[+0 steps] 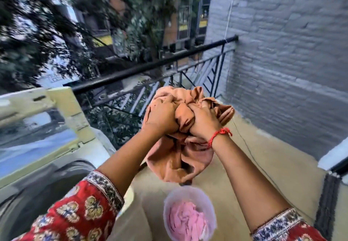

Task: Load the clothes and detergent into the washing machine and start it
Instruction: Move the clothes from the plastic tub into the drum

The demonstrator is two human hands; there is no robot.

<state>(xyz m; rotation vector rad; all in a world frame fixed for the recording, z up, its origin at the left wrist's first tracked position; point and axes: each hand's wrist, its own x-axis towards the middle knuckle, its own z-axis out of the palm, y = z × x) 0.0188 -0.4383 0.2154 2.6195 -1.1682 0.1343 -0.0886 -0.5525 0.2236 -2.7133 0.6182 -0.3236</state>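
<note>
Both my hands hold a bunched peach-orange cloth in mid-air above the balcony floor. My left hand grips its left side and my right hand, with a red thread at the wrist, grips its right side. Part of the cloth hangs down below my wrists. The top-loading washing machine stands at the lower left with its cream lid raised and the dark drum opening showing. On the floor below the cloth sits a pale plastic bucket holding pink clothes.
A black metal railing runs across the balcony edge, with trees and buildings beyond. A grey brick wall closes the right side. A thin white line hangs down to the rail. A dark mat lies at the right by a doorway.
</note>
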